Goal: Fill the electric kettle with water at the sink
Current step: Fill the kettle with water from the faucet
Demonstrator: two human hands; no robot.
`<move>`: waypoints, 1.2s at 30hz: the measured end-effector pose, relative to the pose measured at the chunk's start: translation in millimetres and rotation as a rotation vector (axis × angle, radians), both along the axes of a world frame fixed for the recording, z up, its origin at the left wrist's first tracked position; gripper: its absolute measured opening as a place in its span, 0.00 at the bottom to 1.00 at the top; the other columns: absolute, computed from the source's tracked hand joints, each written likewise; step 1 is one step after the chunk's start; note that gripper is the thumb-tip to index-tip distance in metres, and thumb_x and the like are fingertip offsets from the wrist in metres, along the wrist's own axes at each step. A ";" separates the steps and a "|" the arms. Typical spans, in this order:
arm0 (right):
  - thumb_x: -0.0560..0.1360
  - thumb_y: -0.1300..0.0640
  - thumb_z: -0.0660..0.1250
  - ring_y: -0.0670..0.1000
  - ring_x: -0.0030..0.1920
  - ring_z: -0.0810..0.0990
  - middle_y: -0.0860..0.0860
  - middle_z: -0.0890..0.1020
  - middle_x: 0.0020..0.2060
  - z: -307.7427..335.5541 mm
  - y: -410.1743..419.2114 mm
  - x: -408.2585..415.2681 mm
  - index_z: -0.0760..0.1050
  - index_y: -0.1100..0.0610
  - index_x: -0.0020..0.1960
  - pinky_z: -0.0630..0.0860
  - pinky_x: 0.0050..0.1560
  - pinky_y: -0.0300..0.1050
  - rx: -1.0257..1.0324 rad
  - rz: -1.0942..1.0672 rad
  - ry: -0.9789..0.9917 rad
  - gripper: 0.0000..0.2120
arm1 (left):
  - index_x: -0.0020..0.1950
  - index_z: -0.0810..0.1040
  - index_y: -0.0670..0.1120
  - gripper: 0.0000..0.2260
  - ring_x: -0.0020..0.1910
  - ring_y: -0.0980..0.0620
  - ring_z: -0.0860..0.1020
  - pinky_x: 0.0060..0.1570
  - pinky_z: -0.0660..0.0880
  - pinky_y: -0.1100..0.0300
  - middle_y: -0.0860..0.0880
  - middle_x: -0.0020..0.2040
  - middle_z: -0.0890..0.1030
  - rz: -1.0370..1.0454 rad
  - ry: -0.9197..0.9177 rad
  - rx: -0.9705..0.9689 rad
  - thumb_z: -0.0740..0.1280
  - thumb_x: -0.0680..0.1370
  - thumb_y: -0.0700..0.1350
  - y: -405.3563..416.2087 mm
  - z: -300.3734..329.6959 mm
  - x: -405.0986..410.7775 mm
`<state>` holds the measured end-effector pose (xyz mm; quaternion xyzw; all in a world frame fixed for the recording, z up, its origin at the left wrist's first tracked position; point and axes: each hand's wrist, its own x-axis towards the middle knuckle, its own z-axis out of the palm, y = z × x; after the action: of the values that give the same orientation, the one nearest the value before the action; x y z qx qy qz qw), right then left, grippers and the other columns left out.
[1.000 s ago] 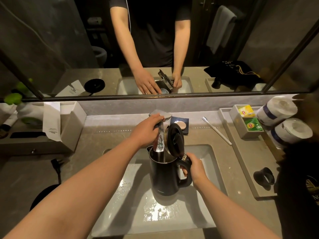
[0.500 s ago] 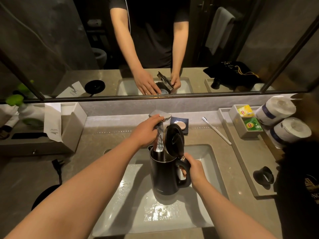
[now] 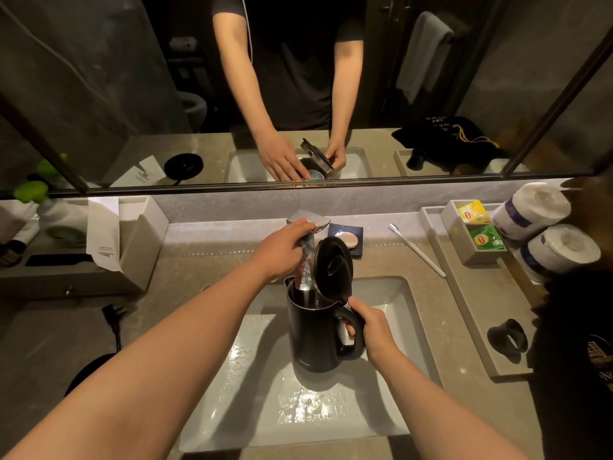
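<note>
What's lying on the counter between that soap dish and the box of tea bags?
In the head view, a white toothbrush lies on the counter between the soap dish and the tea bag box, touching neither.

Glossy black kettle (image 3: 315, 330) — polished metal faucet (image 3: 306, 224).

Hotel bathroom: sink (image 3: 391, 293), mirror (image 3: 132, 94), teabags (image 3: 486, 239), toilet rolls (image 3: 560, 249).

Lipton logo on yellow tea packet (image 3: 472, 211) and on green tea packet (image 3: 485, 239); small print on folded white card (image 3: 102, 239) too fine to read
</note>
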<state>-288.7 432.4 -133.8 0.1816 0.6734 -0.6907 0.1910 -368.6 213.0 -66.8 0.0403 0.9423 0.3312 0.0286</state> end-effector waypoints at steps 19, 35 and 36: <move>0.74 0.49 0.69 0.51 0.31 0.80 0.51 0.83 0.26 -14.8 3.5 -0.2 0.83 0.53 0.29 0.76 0.37 0.44 -0.019 0.033 -0.030 0.16 | 0.72 0.65 0.56 0.27 0.72 0.49 0.63 0.67 0.62 0.53 0.52 0.76 0.63 0.004 -0.008 0.006 0.60 0.76 0.36 0.4 1.7 0.7; 0.73 0.53 0.73 0.51 0.34 0.79 0.47 0.83 0.26 -21.4 5.9 0.7 0.82 0.52 0.31 0.75 0.41 0.45 0.005 0.117 -0.024 0.11 | 0.72 0.65 0.55 0.26 0.72 0.49 0.63 0.67 0.61 0.55 0.52 0.76 0.62 0.014 -0.013 0.015 0.60 0.76 0.36 2.2 4.3 1.9; 0.73 0.54 0.73 0.51 0.35 0.80 0.47 0.83 0.26 -21.7 5.7 0.8 0.82 0.52 0.32 0.75 0.41 0.44 0.011 0.114 -0.024 0.11 | 0.72 0.65 0.55 0.26 0.72 0.49 0.63 0.67 0.61 0.55 0.52 0.76 0.62 0.015 -0.013 0.012 0.60 0.76 0.36 2.2 4.2 2.0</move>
<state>-287.9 438.1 -155.5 0.1525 0.6840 -0.6728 0.2371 -366.6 215.2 -62.6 0.0310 0.9403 0.3374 0.0319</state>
